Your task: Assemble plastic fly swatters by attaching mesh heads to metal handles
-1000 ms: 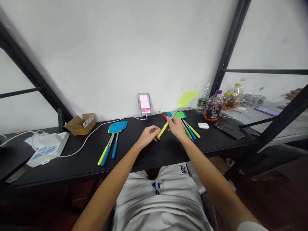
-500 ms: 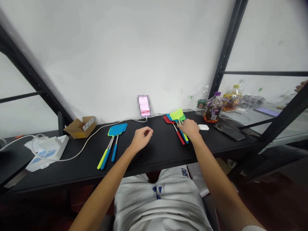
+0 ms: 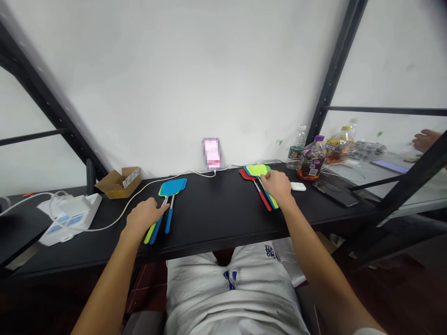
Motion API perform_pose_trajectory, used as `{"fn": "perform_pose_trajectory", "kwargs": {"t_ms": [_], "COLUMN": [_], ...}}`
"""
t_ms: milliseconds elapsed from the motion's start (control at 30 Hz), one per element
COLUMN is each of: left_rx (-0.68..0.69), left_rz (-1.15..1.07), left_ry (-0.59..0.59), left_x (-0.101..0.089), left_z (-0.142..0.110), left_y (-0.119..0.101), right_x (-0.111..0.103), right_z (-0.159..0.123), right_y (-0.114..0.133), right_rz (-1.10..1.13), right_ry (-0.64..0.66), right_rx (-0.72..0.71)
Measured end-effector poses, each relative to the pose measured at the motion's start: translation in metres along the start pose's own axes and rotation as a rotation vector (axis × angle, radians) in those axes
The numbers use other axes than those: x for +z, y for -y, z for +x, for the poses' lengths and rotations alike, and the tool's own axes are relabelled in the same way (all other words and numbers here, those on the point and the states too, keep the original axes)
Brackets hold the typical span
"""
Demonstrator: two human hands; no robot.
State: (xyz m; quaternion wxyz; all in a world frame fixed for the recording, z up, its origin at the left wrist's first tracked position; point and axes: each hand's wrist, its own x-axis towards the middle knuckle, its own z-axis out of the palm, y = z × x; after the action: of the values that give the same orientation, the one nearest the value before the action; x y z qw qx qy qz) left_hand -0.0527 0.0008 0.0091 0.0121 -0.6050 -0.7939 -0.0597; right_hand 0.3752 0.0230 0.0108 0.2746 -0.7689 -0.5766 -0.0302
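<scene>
Fly swatters lie in two groups on the black desk. In the left group, blue heads cover a yellow-green one, and their blue and yellow-green handles point toward me. My left hand is over the shafts of this group, thumb stretched out to the right and fingers apart; its fingertips are partly hidden. On the right, a yellow-green fly swatter tops blue and green ones, beside a red fly swatter. My right hand has its fingers closed at the yellow-green swatter's shaft, covering part of it.
A phone with a charging cable leans on the wall. An open cardboard box and a white power strip are left. Bottles, a white case and a dark phone stand right. Another person's hand shows beyond the frame.
My left hand has moved left from the middle of the desk to the left group's shafts. The yellow-green swatter's head on the right has come down flatter on the pile under my right hand.
</scene>
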Motion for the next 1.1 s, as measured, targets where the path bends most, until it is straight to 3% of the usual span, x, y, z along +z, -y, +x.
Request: {"fn": "perform_pose_trajectory", "kwargs": {"t_ms": [100,367,533,667,767,900,1000,1100], "left_rx": [-0.013,-0.025,0.020,-0.016,-0.046,-0.007,0.124,0.347], "left_rz": [0.023,0.046,0.081,0.069,0.042,-0.040,-0.221,-0.482], "left_ry": [0.087,0.025,-0.023,-0.047,-0.077,-0.217,-0.251,-0.207], "left_x": [0.006,0.014,0.016,0.019,0.011,-0.013,-0.026,-0.017], "left_z": [0.002,0.004,0.003,0.004,0.004,-0.009,-0.028,-0.050], "left_y": [-0.004,-0.008,-0.012,-0.014,-0.008,-0.006,-0.028,-0.069], "right_x": [-0.003,0.016,0.035,0.036,0.033,0.032,0.032,0.031], "right_z": [-0.009,-0.039,-0.046,-0.045,-0.044,-0.045,-0.048,-0.048], "right_y": [0.012,0.049,0.056,0.054,0.052,0.054,0.056,0.057], "right_rz": [0.043,0.118,0.104,0.113,0.120,0.159,0.252,0.478], "right_ry": [-0.009,0.059,0.178,0.203,0.195,0.179,0.143,0.106], "right_rx": [-0.091,-0.362,-0.433,-0.454,-0.438,-0.441,-0.455,-0.453]}}
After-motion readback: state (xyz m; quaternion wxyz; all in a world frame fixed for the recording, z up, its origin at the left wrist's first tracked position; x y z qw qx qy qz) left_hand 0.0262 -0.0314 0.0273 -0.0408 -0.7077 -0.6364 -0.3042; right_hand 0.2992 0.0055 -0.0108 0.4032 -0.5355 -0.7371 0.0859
